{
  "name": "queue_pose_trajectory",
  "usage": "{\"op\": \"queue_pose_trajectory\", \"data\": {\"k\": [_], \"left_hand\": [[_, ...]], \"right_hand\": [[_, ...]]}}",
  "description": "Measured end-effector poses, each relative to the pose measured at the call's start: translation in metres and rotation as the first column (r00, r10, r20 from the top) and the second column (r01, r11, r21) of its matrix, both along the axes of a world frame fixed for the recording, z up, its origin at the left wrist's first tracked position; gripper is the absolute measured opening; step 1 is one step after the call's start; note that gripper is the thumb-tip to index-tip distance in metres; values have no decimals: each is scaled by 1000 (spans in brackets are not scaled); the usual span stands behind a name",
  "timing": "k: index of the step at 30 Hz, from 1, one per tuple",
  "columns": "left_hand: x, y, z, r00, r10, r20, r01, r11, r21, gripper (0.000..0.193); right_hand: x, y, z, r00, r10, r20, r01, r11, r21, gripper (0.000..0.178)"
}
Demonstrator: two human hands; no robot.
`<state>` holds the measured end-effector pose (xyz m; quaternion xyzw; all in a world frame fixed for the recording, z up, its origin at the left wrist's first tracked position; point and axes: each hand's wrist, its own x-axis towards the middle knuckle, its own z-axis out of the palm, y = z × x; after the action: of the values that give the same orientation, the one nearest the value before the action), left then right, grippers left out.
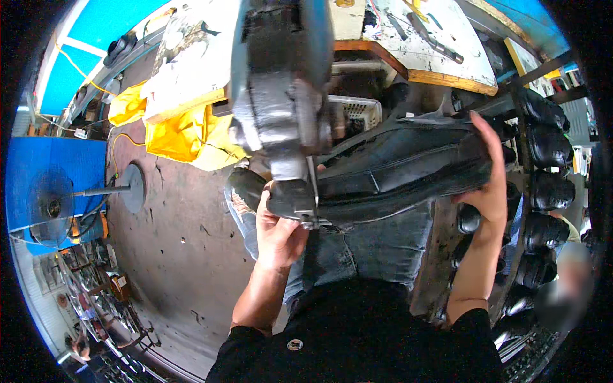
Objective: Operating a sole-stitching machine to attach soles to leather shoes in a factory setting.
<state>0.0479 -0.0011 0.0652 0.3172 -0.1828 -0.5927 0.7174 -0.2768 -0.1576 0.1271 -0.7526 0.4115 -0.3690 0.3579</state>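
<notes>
A black leather boot [408, 169] lies sideways in front of me, with its shaft to the right and its narrower end to the left. My left hand [281, 239] grips that left end, the thumb along its side, right beside the lower metal parts of a dark machine head [281, 121] that looks like a sewing machine. At the far end, my right hand [491, 182] is closed around the top of the shaft, fingers over its upper edge and thumb below. The machine head covers part of the boot and hides exactly where the two meet.
White worktops [440, 48] with wooden edges flank the machine; a hammer-like tool [440, 45] lies on the right one. Yellow cloth [185, 137] hangs at the left. A standing fan [54, 204] is farther left. Black boots [552, 191] fill a rack on the right, near another person [568, 274].
</notes>
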Motion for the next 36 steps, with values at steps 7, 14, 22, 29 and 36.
{"op": "queue_pose_trajectory", "data": {"k": [7,14,22,29,36], "left_hand": [[10,20,-29,971,-5,-240,43,987,153,56],[9,16,-33,928,-56,-369,87,994,68,65],[42,27,-31,945,153,-289,-97,975,202,39],[91,57,-24,956,292,-13,-288,949,127,50],[83,45,43,171,508,844,-461,798,-387,92]], "right_hand": [[17,12,62,991,64,-121,-86,979,-186,124],[22,25,62,991,135,11,-130,972,-193,113],[69,42,39,990,126,71,-111,977,-184,124],[108,59,9,969,152,193,-157,988,6,119],[150,63,13,950,277,145,-279,960,-8,108]]}}
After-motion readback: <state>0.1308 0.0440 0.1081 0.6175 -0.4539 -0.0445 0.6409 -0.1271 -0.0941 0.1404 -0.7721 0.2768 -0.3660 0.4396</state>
